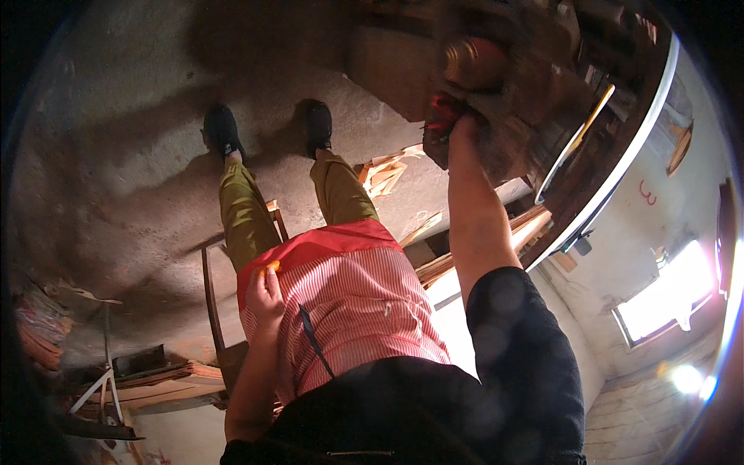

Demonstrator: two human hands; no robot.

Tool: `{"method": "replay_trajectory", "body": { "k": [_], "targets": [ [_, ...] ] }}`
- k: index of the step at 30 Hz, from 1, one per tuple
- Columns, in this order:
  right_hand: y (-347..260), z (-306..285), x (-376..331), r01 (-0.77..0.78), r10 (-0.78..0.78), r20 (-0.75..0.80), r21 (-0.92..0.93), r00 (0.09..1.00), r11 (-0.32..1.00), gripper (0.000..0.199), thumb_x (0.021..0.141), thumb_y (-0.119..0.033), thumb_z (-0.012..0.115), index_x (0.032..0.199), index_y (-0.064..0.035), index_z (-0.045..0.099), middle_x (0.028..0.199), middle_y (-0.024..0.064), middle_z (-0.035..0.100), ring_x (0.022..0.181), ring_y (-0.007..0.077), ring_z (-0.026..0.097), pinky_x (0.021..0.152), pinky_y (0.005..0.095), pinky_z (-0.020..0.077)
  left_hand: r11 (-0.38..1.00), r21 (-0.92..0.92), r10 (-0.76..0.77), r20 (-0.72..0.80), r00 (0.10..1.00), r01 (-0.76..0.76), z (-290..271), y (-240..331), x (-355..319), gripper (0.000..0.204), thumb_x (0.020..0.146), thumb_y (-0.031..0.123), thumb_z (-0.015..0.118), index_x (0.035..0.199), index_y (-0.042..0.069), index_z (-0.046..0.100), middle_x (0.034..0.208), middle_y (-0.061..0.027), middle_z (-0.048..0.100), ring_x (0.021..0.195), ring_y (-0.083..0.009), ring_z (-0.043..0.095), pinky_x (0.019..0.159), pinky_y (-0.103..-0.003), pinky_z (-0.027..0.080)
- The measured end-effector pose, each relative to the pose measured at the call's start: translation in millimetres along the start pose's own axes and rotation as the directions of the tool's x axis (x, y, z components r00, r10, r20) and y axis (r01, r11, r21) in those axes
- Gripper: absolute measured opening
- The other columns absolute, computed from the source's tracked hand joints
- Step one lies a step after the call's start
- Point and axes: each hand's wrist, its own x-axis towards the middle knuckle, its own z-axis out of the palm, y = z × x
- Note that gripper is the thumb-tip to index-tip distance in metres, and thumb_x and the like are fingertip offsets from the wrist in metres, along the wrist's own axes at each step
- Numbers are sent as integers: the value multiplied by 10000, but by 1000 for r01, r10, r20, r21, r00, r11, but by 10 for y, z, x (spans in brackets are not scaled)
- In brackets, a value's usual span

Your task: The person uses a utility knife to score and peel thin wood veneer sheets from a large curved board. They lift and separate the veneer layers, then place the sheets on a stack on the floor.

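Note:
My left hand (266,298) is closed beside the striped apron, low on the left. A small orange piece (271,266) sticks out from its fingertips; its kind does not show. My right arm stretches far forward to the dark, cluttered workbench (387,66). There my right hand (463,130) lies in shadow, right next to a red object (443,110). Its fingers are too dark to make out, so whether it grips the red object cannot be told. Just beyond stands a rounded reddish-brown object (474,62) with shiny bands.
A yellow-and-white curved strip (577,143) crosses the bench's right side. Wooden boards (535,225) lie below it, and wood pieces (382,174) rest beside my leg. Behind me on the left are a wooden frame (209,294) and stacked planks (167,384). A bright window (666,294) is at right.

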Motion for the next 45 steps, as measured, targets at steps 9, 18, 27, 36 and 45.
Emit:
{"method": "replay_trajectory", "body": {
  "k": [9,18,27,36,45],
  "targets": [
    [558,-59,-659,2,-259,203,784,944,620,255,893,-250,496,1008,-41,584,913,78,601,729,149,527,600,273,426,989,132,69,17,997,-70,-29,22,30,255,894,204,434,889,14,604,853,-148,594,783,-325,569,699,-376,452],
    [340,-1172,-1582,-624,-392,642,757,658,193,211,867,-181,568,1052,-80,561,863,-11,547,712,77,474,543,201,346,930,338,126,83,989,-147,-116,100,81,293,900,258,439,920,22,611,882,-155,601,818,-324,572,709,-385,451],
    [348,-1835,-1718,-277,-415,428,884,803,376,221,797,-168,665,979,-58,607,728,-56,538,548,18,422,501,158,338,918,385,18,208,978,-99,-207,255,42,322,893,297,442,947,28,609,918,-187,599,845,-351,561,725,-403,443],
    [253,-2363,-989,742,-689,-275,262,670,617,91,726,-96,686,808,-77,651,789,38,535,654,164,557,584,253,440,911,375,77,254,964,-171,-207,256,45,384,893,333,427,957,-9,592,942,-224,589,863,-385,549,756,-416,435],
    [228,-2336,-814,842,-820,-264,-47,508,537,122,687,-118,679,805,-113,648,783,48,521,725,244,555,603,330,462,880,428,115,232,966,-207,-213,287,-9,377,897,321,427,928,-16,595,901,-225,597,822,-384,563,715,-420,449]
  ]
}}
